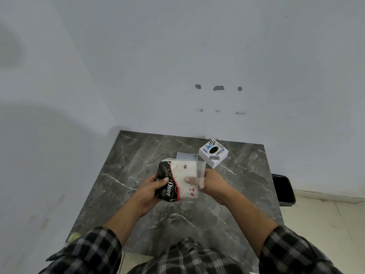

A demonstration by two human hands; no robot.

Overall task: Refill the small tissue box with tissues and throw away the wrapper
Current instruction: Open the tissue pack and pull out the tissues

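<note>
- The left hand [153, 187] is curled around the dark, printed end of the tissue pack [178, 180], thumb on top and fingers wrapped underneath; it holds the pack up above the marble table [122, 175].
- The tissue pack lies with its long axis running roughly left to right between the two hands, dark closed end to the left, pale end to the right. It hangs just in front of the open box tray, nearer the person.
- The clear wrapper end [201, 171] sticks out past the pale end of the pack on the right side; it looks loose and open there, though how far it is torn cannot be told.
- The right hand [212, 184] is closed on that right end, thumb pressed on the pack's top face through the film, the other fingers hidden behind it.
- The small tray of the tissue box [186, 156] sits on the table just beyond the pack, open side up, and appears empty.
- The printed box lid [213, 153] rests to the right of the tray, close beside it, hole facing up.
- The black bin [283, 188] stands off the table's right edge, nearer the right hand.
- Judgement: the tissues would slide out rightward along the pack's axis, so the right hand is placed to draw them while the left keeps the wrapper.
</note>
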